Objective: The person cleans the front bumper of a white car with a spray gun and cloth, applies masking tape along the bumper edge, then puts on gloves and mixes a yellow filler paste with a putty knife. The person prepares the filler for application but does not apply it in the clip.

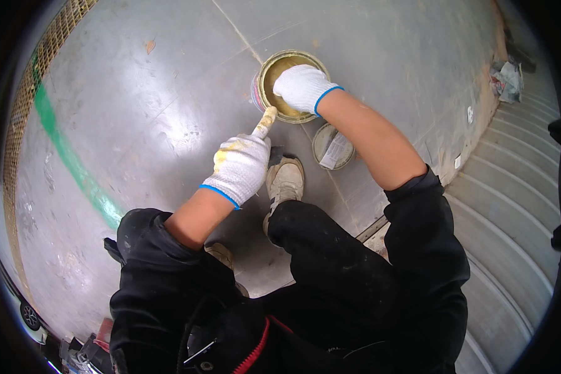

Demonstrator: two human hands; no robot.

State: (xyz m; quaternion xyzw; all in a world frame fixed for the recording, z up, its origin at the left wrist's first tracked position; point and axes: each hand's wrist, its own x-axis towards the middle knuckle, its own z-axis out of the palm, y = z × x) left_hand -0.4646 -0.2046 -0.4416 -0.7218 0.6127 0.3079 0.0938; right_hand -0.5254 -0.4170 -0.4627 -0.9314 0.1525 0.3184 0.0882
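A round metal can [321, 64] with a yellowish-brown paste inside stands on the floor in front of me. My right hand [302, 88], in a white knit glove with a blue cuff, reaches over its rim. The fingers curl down into the can, and what they grip is hidden. My left hand [244, 163] wears a matching glove stained yellow. Its index finger stretches to the can's near rim, while the others are folded. A flat dark-grey piece [281, 153] shows beside the left hand, and I cannot tell whether it is held.
A round lid [334, 148] with a pale label lies just right of my shoe [287, 181]. Ribbed metal sheeting [505, 199] runs along the right, with crumpled paper [508, 81] by it. At left are a green floor stripe [75, 162] and a mesh strip [19, 118].
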